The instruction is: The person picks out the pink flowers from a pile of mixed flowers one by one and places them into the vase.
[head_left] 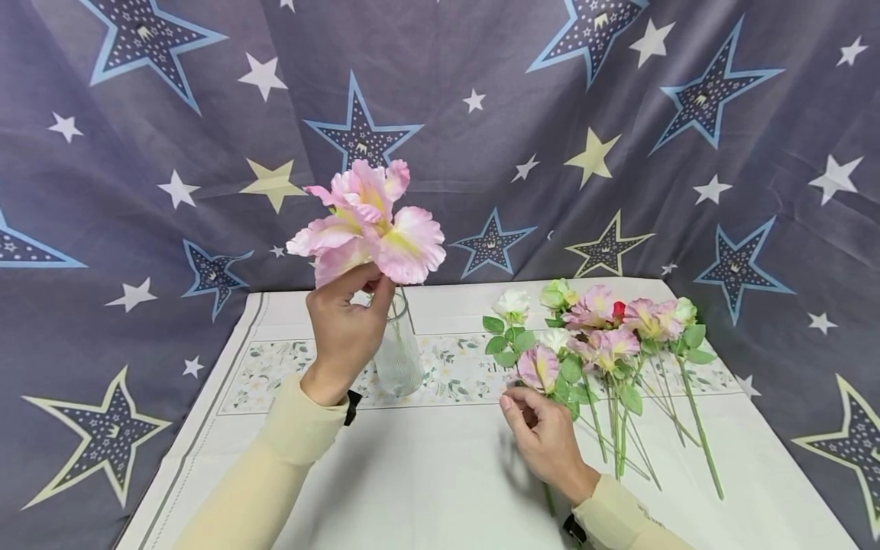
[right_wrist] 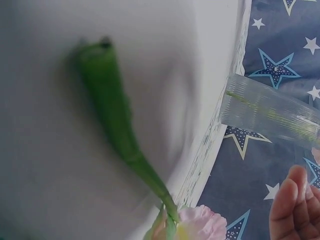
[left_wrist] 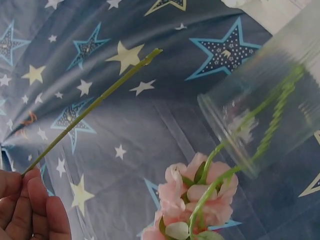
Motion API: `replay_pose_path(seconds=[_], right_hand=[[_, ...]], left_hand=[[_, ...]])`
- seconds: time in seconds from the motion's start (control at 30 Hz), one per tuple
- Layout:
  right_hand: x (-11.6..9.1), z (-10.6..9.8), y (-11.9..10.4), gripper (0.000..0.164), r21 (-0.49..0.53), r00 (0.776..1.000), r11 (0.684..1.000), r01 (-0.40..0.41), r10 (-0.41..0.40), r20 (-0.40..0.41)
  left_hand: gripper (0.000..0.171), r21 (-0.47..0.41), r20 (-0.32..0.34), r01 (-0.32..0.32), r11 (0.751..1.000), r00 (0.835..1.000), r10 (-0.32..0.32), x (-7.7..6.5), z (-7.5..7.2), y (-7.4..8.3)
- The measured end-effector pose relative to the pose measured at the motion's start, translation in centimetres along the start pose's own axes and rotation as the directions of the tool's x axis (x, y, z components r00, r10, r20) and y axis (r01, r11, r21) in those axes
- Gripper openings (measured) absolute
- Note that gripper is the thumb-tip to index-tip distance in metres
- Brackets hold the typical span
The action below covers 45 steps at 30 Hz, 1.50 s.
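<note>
My left hand (head_left: 347, 328) pinches the thin green stem (left_wrist: 92, 107) of a pink artificial iris (head_left: 371, 221), raised in front of a ribbed clear glass vase (head_left: 400, 363). The stem's lower end hangs free outside the glass. Pink blossoms (left_wrist: 200, 190) on twisted stems stand in the vase in the left wrist view; the raised iris hides them from the head. Loosely bent and holding nothing, my right hand (head_left: 546, 439) hovers by a pink flower (head_left: 538, 369) on the table. That flower's green stem (right_wrist: 107, 95) runs beneath it.
More artificial flowers lie at the table's right: a white rose (head_left: 512, 305), pink irises (head_left: 612, 347), a red bud (head_left: 619, 311) and long stems. A floral printed band (head_left: 461, 367) crosses the white tablecloth (head_left: 426, 473). A star-patterned curtain (head_left: 440, 46) hangs behind.
</note>
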State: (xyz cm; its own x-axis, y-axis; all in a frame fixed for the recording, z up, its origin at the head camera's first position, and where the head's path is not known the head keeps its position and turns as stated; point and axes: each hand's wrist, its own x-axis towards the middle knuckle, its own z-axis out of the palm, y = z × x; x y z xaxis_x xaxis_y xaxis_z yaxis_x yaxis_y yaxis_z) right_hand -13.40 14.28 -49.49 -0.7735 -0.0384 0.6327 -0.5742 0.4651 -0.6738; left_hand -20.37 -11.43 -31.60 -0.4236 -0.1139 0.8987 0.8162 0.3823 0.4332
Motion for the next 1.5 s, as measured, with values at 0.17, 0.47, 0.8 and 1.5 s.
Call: replay_pose_path(seconds=[0.17, 0.47, 0.8, 1.5], right_hand=[[0.0, 0.0, 0.0, 0.009, 0.001, 1.0, 1.0, -0.011, 0.011, 0.005], [0.0, -0.1, 0.0, 0.009, -0.001, 1.0, 1.0, -0.019, 0.019, 0.007], [0.0, -0.1, -0.1, 0.009, 0.0, 1.0, 1.0, -0.001, 0.001, 0.003], [0.0, -0.1, 0.1, 0.011, 0.01, 1.0, 1.0, 0.024, -0.024, -0.005]], left_hand=[[0.015, 0.013, -0.028, -0.012, 1.0, 1.0, 0.012, 0.7, -0.3, -0.1], [0.016, 0.041, -0.06, -0.032, 0.999, 0.998, 0.034, 1.6, -0.6, -0.4], [0.014, 0.073, -0.086, -0.02, 0.997, 0.996, 0.027, 1.7, -0.7, -1.4], [0.01, 0.19, 0.007, 0.066, 0.98, 0.998, -0.068, -1.7, -0.6, -5.5]])
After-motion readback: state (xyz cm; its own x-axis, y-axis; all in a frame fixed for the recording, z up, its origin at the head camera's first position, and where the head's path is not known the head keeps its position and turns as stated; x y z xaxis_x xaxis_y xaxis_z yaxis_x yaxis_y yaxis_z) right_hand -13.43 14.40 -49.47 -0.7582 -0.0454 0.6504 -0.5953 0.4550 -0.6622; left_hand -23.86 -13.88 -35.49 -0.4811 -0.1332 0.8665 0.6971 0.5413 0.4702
